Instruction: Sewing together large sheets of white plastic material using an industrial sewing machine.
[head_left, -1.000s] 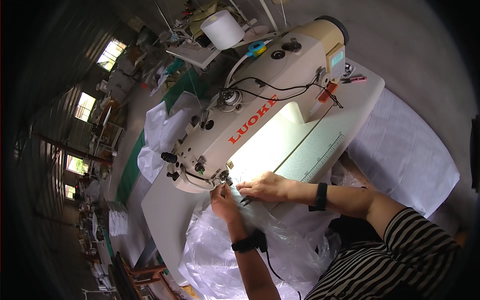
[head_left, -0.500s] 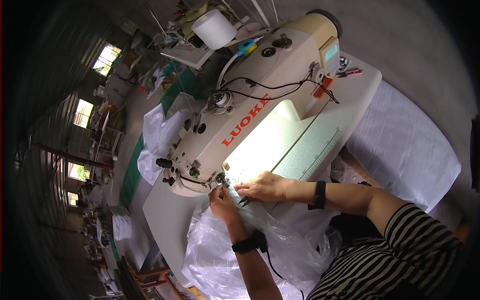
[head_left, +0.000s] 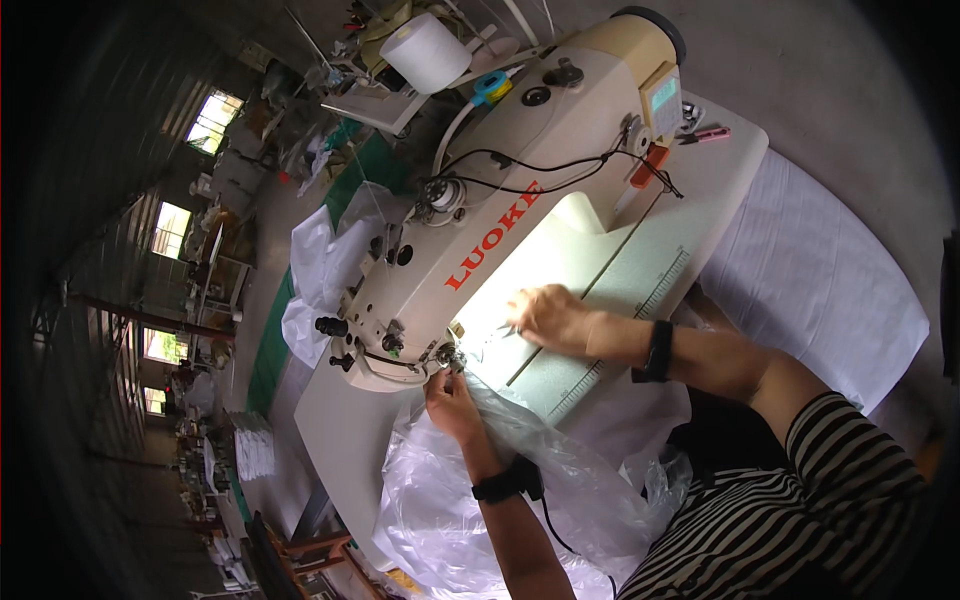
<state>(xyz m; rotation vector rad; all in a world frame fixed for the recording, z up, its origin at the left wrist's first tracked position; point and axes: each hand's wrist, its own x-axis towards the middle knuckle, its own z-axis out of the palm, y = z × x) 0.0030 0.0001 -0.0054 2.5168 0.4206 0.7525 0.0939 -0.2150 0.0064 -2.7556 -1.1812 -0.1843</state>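
My left hand point(head_left: 454, 408) is raised to the needle end of a cream sewing machine point(head_left: 490, 215), its fingertips pinched together just under the needle area. Whatever lies between them is too small to make out. Further right, over the brightly lit machine bed point(head_left: 545, 385), my right hand point(head_left: 556, 320) is closed and slightly blurred, with a small dark pointed tool point(head_left: 508, 331) showing at its fingers. Thin clear plastic sheeting point(head_left: 515, 405) runs from beside the needle area down over the table's near edge and bunches up over white material point(head_left: 440, 500) below my left forearm.
A white thread cone point(head_left: 427, 53) stands behind the machine. On the table's right end lies a pink-handled cutter point(head_left: 706, 135). White fabric point(head_left: 820, 270) hangs at the right. A loose black cable point(head_left: 570, 180) crosses the machine arm. White sheeting point(head_left: 325, 260) is heaped beyond the machine head.
My right hand has moved away from the needle area, up and to the right over the bed, carrying the dark pointed tool. My left hand stays by the needle.
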